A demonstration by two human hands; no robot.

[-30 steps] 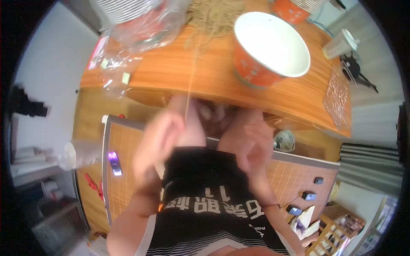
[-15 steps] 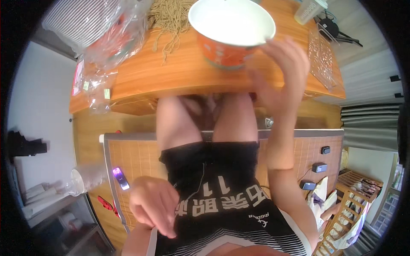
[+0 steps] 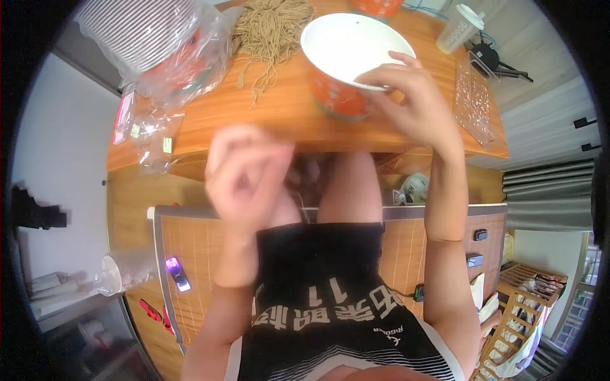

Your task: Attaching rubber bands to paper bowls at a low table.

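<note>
A large round paper tub (image 3: 340, 95), white inside with an orange-red printed wall, stands upright near the table's front edge. My right hand (image 3: 413, 101) grips its right rim, with fingers over the edge and thumb against the outside. My left hand (image 3: 244, 174), smeared by motion, is raised before the table edge above my left thigh. Its fingers are curled together in a pinch; what they hold, if anything, cannot be made out. Behind the tub to the left lies a heap of beige string (image 3: 270, 32), with loose ends trailing toward me.
A plastic-wrapped stack of white lids and orange tubs (image 3: 146, 44) occupies the table's far left, with crumpled clear film (image 3: 155, 136) in front. At the right are a clear beaded sheet (image 3: 473, 98), a lidded drink cup (image 3: 460, 28) and a black object (image 3: 486, 57). Another orange tub (image 3: 376, 7) stands behind.
My left hand has risen from beside my shirt to near the table edge. My right hand has closed on the tub's rim. The view has shifted slightly, showing the rear tub.
</note>
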